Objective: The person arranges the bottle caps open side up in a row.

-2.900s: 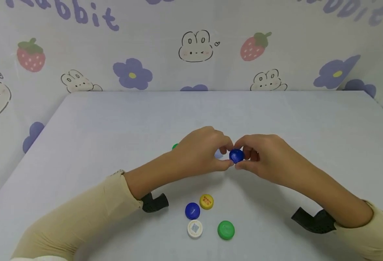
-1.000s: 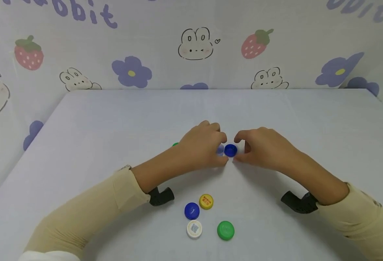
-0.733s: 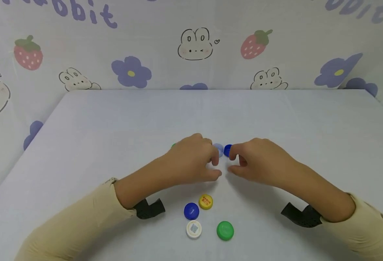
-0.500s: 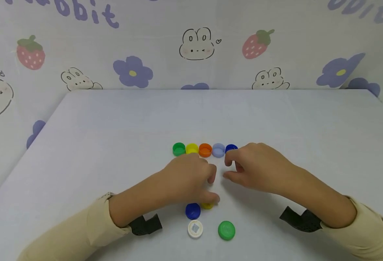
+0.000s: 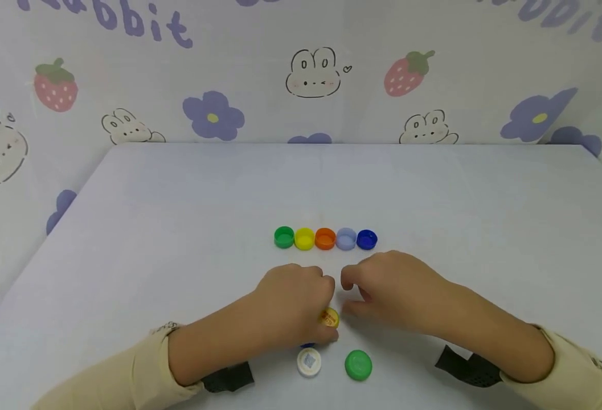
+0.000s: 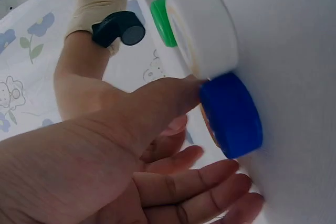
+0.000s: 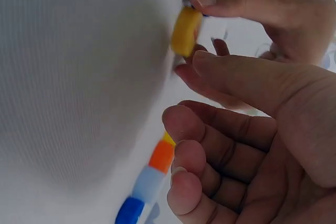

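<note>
My left hand [image 5: 293, 307] pinches a yellow bottle cap [image 5: 331, 318] with red print between thumb and fingers. The yellow cap [image 7: 186, 31] also shows in the right wrist view, between the left thumb and fingertips. Just right of it, my right hand [image 5: 398, 293] hovers with loosely curved fingers and holds nothing. Close by my left hand are a dark blue cap [image 6: 231, 115], mostly hidden in the head view, and a white cap [image 5: 308, 363] with a square print. A green cap [image 5: 358, 365] lies to their right.
Farther back, several upturned caps form a touching row: green [image 5: 283, 237], yellow [image 5: 304, 239], orange [image 5: 325, 239], light blue [image 5: 345, 239] and dark blue [image 5: 367, 240]. They rest on a white table [image 5: 203, 193] with a patterned cloth [image 5: 259, 74] behind it.
The dark blue cap once held by both hands now sits at the row's right end, released. Both hands have come back toward the near caps, and the left has taken the yellow one.
</note>
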Action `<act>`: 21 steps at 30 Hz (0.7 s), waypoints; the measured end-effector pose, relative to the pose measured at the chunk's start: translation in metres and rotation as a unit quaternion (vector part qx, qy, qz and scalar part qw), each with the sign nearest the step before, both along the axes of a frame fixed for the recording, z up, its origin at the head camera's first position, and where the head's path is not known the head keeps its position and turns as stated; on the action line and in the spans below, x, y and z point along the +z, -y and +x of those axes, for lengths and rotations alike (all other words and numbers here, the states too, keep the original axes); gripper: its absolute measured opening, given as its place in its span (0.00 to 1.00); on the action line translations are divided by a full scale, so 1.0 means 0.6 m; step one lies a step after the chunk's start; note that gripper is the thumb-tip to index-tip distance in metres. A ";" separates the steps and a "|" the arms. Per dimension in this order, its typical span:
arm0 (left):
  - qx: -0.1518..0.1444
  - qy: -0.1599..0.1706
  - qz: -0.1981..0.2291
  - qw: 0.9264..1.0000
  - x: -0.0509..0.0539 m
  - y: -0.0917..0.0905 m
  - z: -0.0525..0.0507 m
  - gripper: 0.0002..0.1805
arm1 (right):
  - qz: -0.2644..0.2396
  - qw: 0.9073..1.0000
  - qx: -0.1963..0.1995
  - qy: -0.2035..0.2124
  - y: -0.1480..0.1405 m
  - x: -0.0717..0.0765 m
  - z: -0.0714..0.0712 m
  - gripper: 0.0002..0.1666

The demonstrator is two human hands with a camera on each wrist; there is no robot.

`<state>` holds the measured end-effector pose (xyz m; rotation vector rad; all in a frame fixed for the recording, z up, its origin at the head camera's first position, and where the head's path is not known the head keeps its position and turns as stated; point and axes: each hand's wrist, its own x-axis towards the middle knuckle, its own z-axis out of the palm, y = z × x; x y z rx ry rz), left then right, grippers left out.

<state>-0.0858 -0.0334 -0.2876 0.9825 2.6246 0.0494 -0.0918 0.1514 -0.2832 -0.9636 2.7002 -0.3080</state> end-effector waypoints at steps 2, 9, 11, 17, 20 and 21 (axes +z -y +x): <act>0.008 0.000 -0.005 1.000 0.002 0.000 0.004 0.22 | -0.006 1.000 0.009 0.006 0.005 -0.005 0.004 0.11; 0.013 -0.008 -0.004 1.000 0.007 0.004 0.015 0.19 | -0.047 0.998 0.039 0.020 0.017 -0.016 0.014 0.08; 0.009 -0.012 -0.003 1.000 0.007 0.005 0.017 0.18 | -0.049 0.998 0.042 0.022 0.018 -0.018 0.015 0.08; -0.003 -0.020 0.004 1.000 0.003 0.007 0.018 0.15 | -0.053 0.997 0.040 0.028 0.019 -0.024 0.017 0.09; -0.004 -0.023 0.005 1.000 0.000 0.007 0.018 0.14 | -0.059 0.997 0.040 0.032 0.018 -0.027 0.016 0.09; -0.003 -0.023 0.006 1.000 -0.001 0.008 0.018 0.14 | -0.063 0.997 0.040 0.035 0.017 -0.028 0.016 0.08</act>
